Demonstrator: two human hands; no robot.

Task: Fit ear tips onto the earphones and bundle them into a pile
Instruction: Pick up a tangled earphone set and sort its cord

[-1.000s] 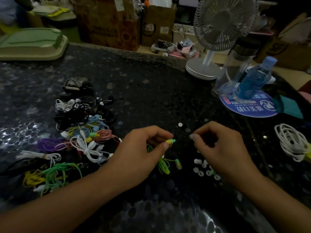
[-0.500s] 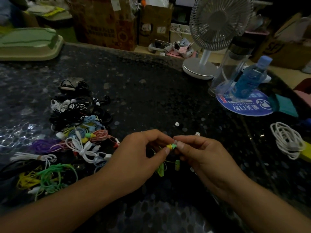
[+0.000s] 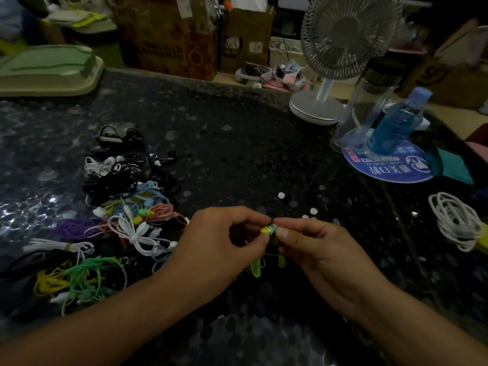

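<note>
Both hands meet over the table (image 3: 237, 143): the left hand (image 3: 221, 249) pinches the yellow-green earbud (image 3: 267, 230), nozzle pointing right, and the right hand (image 3: 317, 249) pinches what I judge an ear tip against it. Spare tips (image 3: 313, 211) lie just beyond the right fingers.

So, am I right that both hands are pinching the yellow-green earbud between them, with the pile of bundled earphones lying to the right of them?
Not quite: the head view shows the pile of bundled earphones lying left of the hands. The left hand and right hand do pinch the yellow-green earbud between them.
</note>
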